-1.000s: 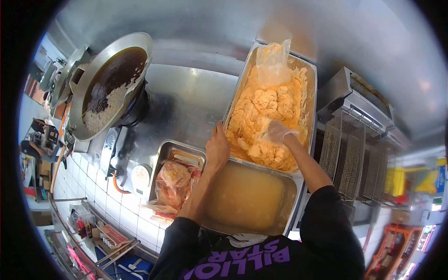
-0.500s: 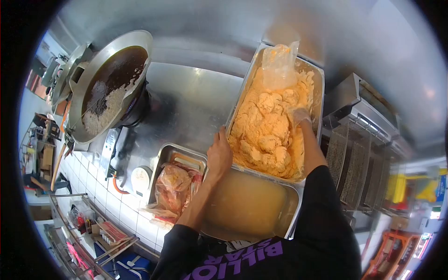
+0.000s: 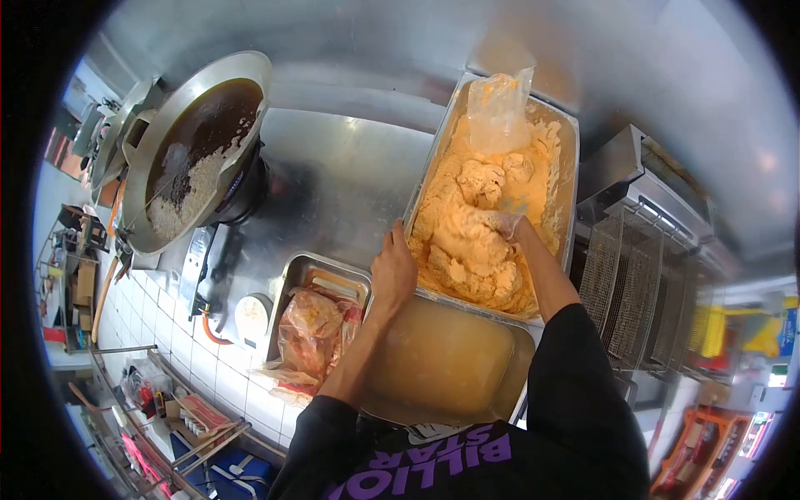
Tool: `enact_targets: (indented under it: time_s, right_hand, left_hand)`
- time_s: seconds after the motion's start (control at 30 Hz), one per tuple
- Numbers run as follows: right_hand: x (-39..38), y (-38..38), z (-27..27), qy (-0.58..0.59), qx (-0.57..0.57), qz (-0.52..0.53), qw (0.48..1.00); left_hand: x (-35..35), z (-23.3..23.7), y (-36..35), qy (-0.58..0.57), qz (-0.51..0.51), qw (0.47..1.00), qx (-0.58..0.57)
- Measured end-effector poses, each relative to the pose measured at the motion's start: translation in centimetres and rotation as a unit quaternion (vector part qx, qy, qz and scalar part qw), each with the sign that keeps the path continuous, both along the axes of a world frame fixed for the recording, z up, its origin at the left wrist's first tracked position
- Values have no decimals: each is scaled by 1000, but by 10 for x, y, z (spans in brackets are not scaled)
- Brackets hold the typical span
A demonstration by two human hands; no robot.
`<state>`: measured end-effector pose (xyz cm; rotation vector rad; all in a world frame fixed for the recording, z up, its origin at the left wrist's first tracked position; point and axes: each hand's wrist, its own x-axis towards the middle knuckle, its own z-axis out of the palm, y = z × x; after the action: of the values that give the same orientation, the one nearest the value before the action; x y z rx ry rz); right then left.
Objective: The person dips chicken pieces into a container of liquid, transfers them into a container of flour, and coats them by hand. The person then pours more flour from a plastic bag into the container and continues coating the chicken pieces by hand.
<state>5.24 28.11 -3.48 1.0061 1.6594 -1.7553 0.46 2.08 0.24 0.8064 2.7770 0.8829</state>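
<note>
A deep metal tray (image 3: 573, 167) holds orange flour and coated pieces (image 3: 471, 237). My right hand (image 3: 507, 223), in a clear glove, reaches into it, its fingers sunk in the orange coating, so what they hold is hidden. My left hand (image 3: 395, 265) is bare and grips the left rim of that tray near its lower corner, fingers together on the edge. A clear plastic tub (image 3: 498, 112) dusted with orange stands at the tray's far end. Below the flour tray sits a pan of cloudy yellowish liquid (image 3: 442, 354).
Left of the liquid, a smaller tray (image 3: 367, 285) holds bagged raw meat (image 3: 310, 325). A large wok (image 3: 260, 71) of dark oil with pale crumbs stands at the far left, near a round white dial (image 3: 252, 317). Wire fryer baskets (image 3: 633, 287) hang at the right.
My right hand has moved left and slightly down through the flour, and the coated pieces near it have shifted. My left hand stays at the tray's rim.
</note>
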Motion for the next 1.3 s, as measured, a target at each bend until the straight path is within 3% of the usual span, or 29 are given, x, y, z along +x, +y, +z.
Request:
enact_targets:
  time_s: [0.07, 0.1, 0.17, 0.2, 0.3, 0.47, 0.53, 0.63, 0.7, 0.8, 0.93, 1.0, 1.03, 1.13, 1.23, 1.3]
  right_hand:
    - [-6, 4, 0, 29, 2, 61, 998]
    - [-9, 13, 2, 58, 125, 263, 955]
    - [-5, 23, 11, 84, 237, 446, 859]
    - [-2, 29, 16, 92, 278, 483, 825]
    - [11, 34, 56, 34, 386, 492, 780]
    - [15, 19, 118, -174, 500, 463, 711]
    - [9, 21, 127, -181, 504, 448, 716]
    - [3, 16, 97, -10, 480, 394, 784]
    - [-6, 3, 62, 30, 464, 436, 771]
    - [-28, -13, -39, -7, 446, 586, 677]
    - [-16, -48, -11, 101, 438, 491, 747]
    - [-12, -49, -18, 23, 474, 553, 685]
    - [-6, -49, -17, 25, 477, 551, 684]
    - [22, -27, -18, 117, 476, 514, 704]
    - [32, 23, -29, 194, 512, 481, 685]
    - [-2, 79, -18, 179, 414, 456, 768]
  left_hand:
    - [0, 3, -2, 4, -4, 1000, 7]
    - [0, 4, -4, 1, -8, 1000, 10]
    - [0, 6, -5, -3, -12, 1000, 6]
    - [0, 7, -5, -7, -16, 1000, 6]
    - [-1, 2, -2, -19, -6, 1000, 3]
    - [1, 9, -3, -18, -4, 1000, 9]
    - [2, 9, -3, -21, -5, 1000, 3]
    - [1, 9, -3, -10, -7, 1000, 18]
    - [2, 10, -2, -17, -4, 1000, 15]
    - [0, 3, -2, -5, -6, 1000, 18]
    - [3, 5, -2, -16, -3, 1000, -4]
    - [0, 3, -2, -4, -13, 1000, 6]
    - [-1, 4, -1, 0, -13, 1000, 8]
    - [-1, 6, -1, -1, -8, 1000, 4]
    - [0, 4, -4, -2, -8, 1000, -8]
    - [0, 3, -3, -7, -8, 1000, 7]
